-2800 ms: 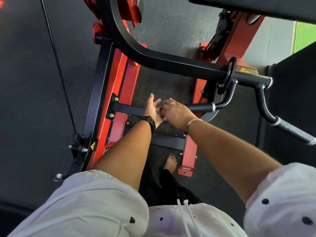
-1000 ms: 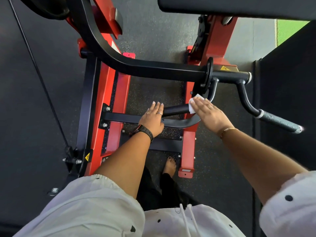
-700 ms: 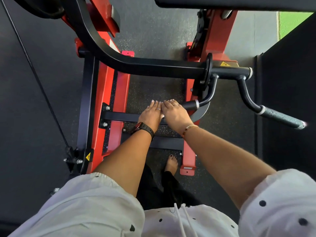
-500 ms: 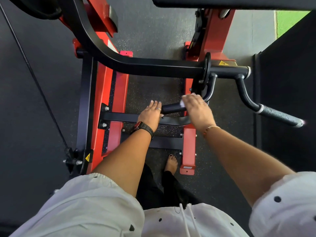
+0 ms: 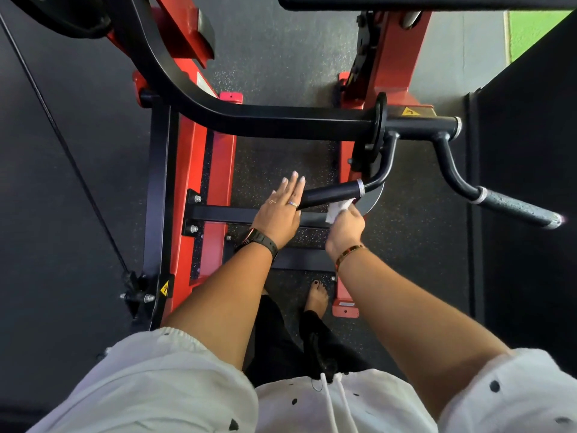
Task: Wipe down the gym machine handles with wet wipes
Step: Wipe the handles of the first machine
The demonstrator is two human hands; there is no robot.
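Handle: smooth black round bar handle (image 5: 331, 192) near the middle of the view. It slants up toward 2 o'clock and has a silver ring at its far end.
Wipe: small crumpled white wet wipe (image 5: 337, 210), up against the lower side of that handle, at 7 o'clock from the silver ring.
Right hand: the right hand (image 5: 346, 228) is at 6 o'clock from the handle. Its fingers are curled in and pinch the wipe.
Left hand: the left hand (image 5: 278, 214) lies flat over the near end of the handle, at 9 o'clock from the right hand. Its fingers are straight and close together, and they point to 1 o'clock.
Wrists: black watch band (image 5: 260, 240) on the left wrist and a thin gold bangle (image 5: 349, 252) on the right wrist.
Other handle: rough grey-black grip (image 5: 518, 209) at 3 o'clock, well apart from both hands.
Machine: red and black metal frame (image 5: 203, 182) at 10 o'clock. A thick curved black bar (image 5: 281, 123) crosses at 12 o'clock.
Floor: dark speckled rubber floor (image 5: 281, 160) under the hands. A bare foot with dark toenails (image 5: 317, 296) is at 6 o'clock from the hands.
Clothes: white top with black dots (image 5: 187, 385) along the bottom edge, at 6 o'clock.
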